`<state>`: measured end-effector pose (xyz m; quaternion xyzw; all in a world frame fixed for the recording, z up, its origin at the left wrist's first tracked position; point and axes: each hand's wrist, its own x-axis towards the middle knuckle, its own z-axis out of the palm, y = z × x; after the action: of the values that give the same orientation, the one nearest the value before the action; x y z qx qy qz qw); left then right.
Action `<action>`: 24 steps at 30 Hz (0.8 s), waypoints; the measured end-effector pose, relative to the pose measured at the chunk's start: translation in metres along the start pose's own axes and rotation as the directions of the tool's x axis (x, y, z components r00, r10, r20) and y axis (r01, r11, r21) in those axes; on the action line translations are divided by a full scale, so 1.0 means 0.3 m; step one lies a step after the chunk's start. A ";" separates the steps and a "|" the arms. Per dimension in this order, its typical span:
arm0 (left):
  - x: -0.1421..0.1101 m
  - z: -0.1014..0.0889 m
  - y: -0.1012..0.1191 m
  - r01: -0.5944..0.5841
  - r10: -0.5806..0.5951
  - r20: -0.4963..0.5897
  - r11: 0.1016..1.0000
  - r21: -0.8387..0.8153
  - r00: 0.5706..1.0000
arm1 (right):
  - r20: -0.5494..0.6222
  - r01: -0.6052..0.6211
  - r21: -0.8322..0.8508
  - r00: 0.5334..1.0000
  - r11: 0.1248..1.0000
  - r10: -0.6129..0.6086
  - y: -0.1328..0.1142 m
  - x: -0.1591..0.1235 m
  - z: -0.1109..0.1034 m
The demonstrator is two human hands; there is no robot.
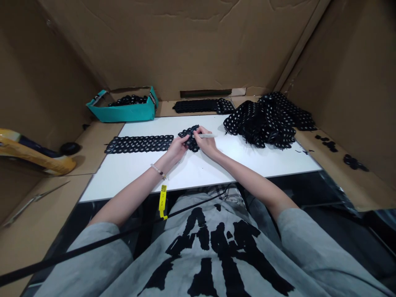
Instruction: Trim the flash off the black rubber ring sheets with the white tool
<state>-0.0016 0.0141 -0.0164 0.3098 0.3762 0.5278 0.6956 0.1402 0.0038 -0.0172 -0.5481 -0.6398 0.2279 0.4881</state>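
Observation:
Over the white board (123, 175), my left hand (177, 149) grips a small black piece with grey rings (193, 142) between thumb and fingers. My right hand (205, 142) is closed around a slim white pen-like tool (207, 135), its tip hidden at the piece. Both hands touch the piece. A flat black strip with rows of grey rings (139, 144) lies just left of my left hand. To the right of my right hand is a crumpled heap of black white-dotted material (262, 119).
A teal box (126, 113) at the back left holds similar black pieces. Behind the board lies a stack of black strips (198, 106). Scissors (35, 199) and a yellow bottle-like container (37, 152) stand left. Small black scraps (354, 162) lie right. Cardboard walls enclose the space.

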 end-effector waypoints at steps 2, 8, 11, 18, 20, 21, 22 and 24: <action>0.000 0.001 0.000 -0.002 0.002 0.017 1.000 0.024 1.000 | 0.003 -0.002 0.013 1.000 1.000 0.002 0.009 0.005 0.002; -0.001 0.010 0.022 0.066 -0.066 -0.008 0.997 0.033 0.998 | -0.008 0.043 0.179 0.999 0.983 -0.042 0.020 0.024 -0.023; -0.001 0.013 0.036 0.136 -0.136 -0.036 0.991 -0.021 0.990 | 0.019 0.035 0.260 0.999 0.965 -0.042 0.008 0.027 -0.046; 0.001 0.007 0.059 0.215 -0.218 -0.011 0.968 -0.133 0.976 | 0.150 0.030 0.372 0.984 0.928 -0.093 0.017 0.054 -0.089; 0.001 0.006 0.064 0.206 -0.207 0.001 0.968 -0.143 0.978 | 0.228 -0.002 0.373 0.970 0.928 -0.089 0.031 0.067 -0.106; 0.002 0.006 0.066 0.186 -0.188 0.004 0.971 -0.148 0.982 | 0.263 -0.016 0.371 0.961 0.929 -0.089 0.037 0.072 -0.114; 0.002 0.006 0.068 0.162 -0.164 0.000 0.975 -0.151 0.986 | 0.293 -0.024 0.369 0.952 0.929 -0.092 0.041 0.077 -0.121; 0.005 0.006 0.071 0.114 -0.119 -0.026 0.982 -0.153 0.993 | 0.334 -0.025 0.370 0.937 0.929 -0.108 0.038 0.084 -0.135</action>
<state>-0.0105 0.0208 0.0021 0.2244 0.3647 0.5184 0.7402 0.1830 0.0205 -0.0004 -0.3838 -0.6735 0.4264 0.4661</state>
